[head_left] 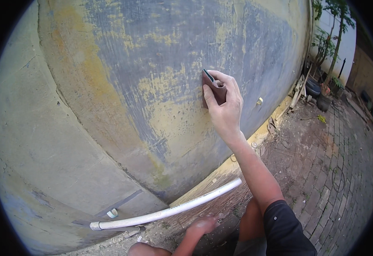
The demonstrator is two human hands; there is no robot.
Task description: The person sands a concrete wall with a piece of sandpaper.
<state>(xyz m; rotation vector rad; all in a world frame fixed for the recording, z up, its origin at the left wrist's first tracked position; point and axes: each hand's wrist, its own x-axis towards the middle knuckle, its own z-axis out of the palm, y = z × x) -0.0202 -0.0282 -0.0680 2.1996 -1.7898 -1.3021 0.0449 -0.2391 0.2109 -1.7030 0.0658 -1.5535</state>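
Observation:
My right hand (225,100) is closed round a folded piece of brown sandpaper (210,85), with a dark greenish edge showing at its top. One face of the sandpaper lies against the wall (182,121), where worn yellow paint and grey-blue patches mix. Fine pale dust covers the fingers. Low down, between my bent knees, my left hand (204,223) hangs near the ground with its fingers loosely stretched out and nothing visible in them. A white plastic pipe (173,210) slants along the wall's foot, just beyond that hand.
A short pale pipe stub (259,101) sticks out of the wall right of my right hand, and another stub (112,213) is at lower left. Paving bricks (323,192) cover the ground at right. Plant pots (324,101), wood scraps (298,91) and small trees stand at the far right.

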